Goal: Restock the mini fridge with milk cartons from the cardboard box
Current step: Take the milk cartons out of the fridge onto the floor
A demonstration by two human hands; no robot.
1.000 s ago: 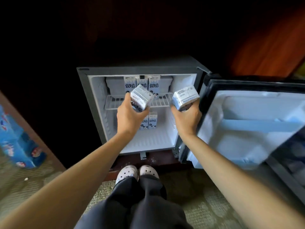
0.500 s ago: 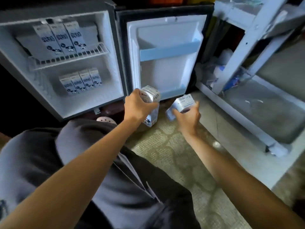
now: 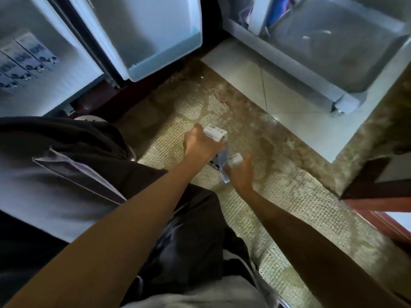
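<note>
Both hands are low over the beige patterned carpet point(image 3: 262, 196), in front of the white mini fridge point(image 3: 55, 90) and off its open door point(image 3: 155, 30). The left grip point(image 3: 200, 146) is clenched round an upright white cardboard milk carton point(image 3: 215, 134). The right grip point(image 3: 241, 173) clutches a second white carton point(image 3: 234, 158), tipped over, right beside the first. The smart play, I'd say: carry both into the fridge, right the tipped one, and slot each beside the row of matching cartons point(image 3: 24, 61) inside it.
</note>
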